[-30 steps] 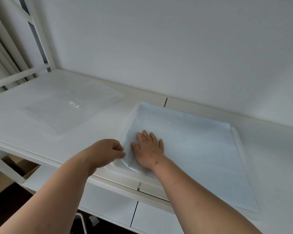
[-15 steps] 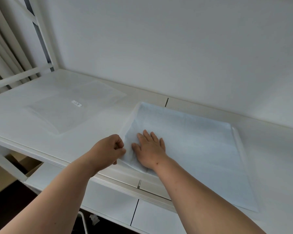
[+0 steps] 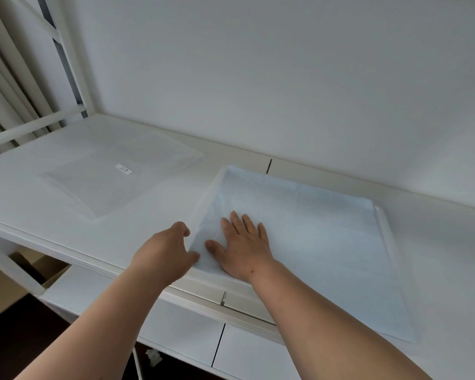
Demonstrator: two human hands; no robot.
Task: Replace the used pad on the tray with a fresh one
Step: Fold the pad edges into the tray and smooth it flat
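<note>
A pale blue pad (image 3: 313,229) lies spread over the white tray (image 3: 213,280) on the right part of the shelf. My left hand (image 3: 165,250) pinches the pad's left edge near the front corner, and that edge stands lifted off the surface. My right hand (image 3: 244,245) rests flat on the pad just right of the left hand, fingers spread, holding nothing. Most of the tray is hidden under the pad.
A flat clear plastic bag (image 3: 115,176) with a small white label lies on the white shelf (image 3: 39,215) to the left. A white wall rises close behind. A frame post stands at the back left. Cardboard boxes (image 3: 36,267) sit below the shelf.
My left hand's grip has shifted slightly along the pad's left edge, and that edge stands a little higher. The right hand stays flat in the same spot.
</note>
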